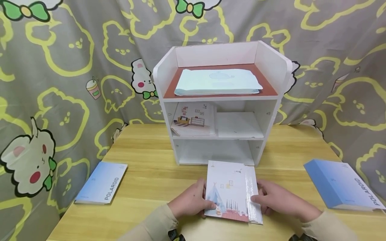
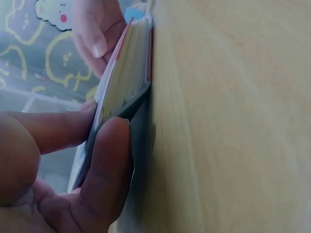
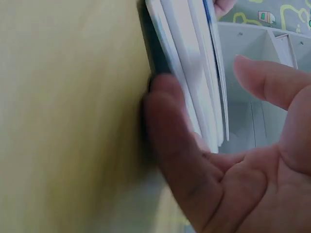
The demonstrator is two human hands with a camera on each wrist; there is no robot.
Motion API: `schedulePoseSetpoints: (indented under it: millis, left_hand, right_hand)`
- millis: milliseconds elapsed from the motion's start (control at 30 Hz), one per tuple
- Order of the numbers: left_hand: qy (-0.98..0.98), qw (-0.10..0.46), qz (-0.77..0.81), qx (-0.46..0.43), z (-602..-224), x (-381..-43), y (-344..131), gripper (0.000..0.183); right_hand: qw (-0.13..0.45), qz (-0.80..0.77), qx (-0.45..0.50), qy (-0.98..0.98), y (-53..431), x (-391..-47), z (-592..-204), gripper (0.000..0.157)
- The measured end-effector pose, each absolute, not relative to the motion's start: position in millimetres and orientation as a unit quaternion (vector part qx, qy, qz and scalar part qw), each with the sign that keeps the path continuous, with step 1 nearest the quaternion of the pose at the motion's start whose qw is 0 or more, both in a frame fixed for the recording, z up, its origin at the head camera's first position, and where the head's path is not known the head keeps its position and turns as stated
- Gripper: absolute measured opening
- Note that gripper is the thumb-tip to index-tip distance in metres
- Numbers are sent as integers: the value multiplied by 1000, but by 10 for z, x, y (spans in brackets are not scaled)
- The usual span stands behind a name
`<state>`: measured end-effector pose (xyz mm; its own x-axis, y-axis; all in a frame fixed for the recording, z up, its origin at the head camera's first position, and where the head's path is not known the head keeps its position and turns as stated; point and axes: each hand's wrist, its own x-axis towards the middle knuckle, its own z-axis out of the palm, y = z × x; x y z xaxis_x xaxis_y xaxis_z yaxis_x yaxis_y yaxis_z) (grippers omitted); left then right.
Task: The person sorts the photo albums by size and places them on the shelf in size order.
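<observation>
In the head view, a small stack of white books (image 1: 223, 187), the top one with a tent drawing, is held low over the table in front of the shelf. The lower book sticks out on the right with a shiny cover. My left hand (image 1: 193, 200) grips the left side near the bottom corner, thumb on top and fingers beneath. On the right edge, my right hand (image 1: 275, 199) holds the stack with its fingers curled under. Its thumb (image 3: 262, 80) stands over the cover in the right wrist view. Page edges (image 2: 129, 77) face the left wrist camera.
A white shelf unit (image 1: 215, 137) stands behind the books. A white whale-print pack (image 1: 218, 82) lies on its top; more illustrated books (image 1: 194, 120) lean in the middle tier. Blue POLAROID albums lie at left (image 1: 102, 182) and right (image 1: 343, 184) on the wooden table (image 1: 144, 160).
</observation>
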<state>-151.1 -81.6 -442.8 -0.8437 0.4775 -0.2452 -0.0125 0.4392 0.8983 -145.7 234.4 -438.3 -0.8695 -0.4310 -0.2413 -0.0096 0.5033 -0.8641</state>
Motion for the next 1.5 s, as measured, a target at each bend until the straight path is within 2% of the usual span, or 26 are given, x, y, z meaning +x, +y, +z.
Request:
schedulePoseSetpoints:
  millis: [100,300,467,633,1267,1500]
  left_hand:
    - [812,241,512,143,-4422,-1521,-816,49]
    - [824,219,498,159,-4388,-1544,-803,57]
    - [838,192,478,181,-4342,-1530,-797,60]
    - [846,165,463,206,-4275,-1544,-791,66]
    - [824,82,487,279,-4061,-1396,-734,81]
    - [805,61,504,308,-4006,-1461,-699,81]
  right_hand:
    - [229,-512,-125,818,2303,-1434,-4398,65]
    - [184,-508,-131,831,2199,-1403,-4361,82]
    - [147,-490,-132,849,2161,-1372,-4280,88]
    - [112,-462,-132,870,2160,-1356,-4179,91]
    - [58,-456,-172,871,2255,-1179,-3800,93]
    - [42,-453,-189,870,2280,-1262,-3694,91]
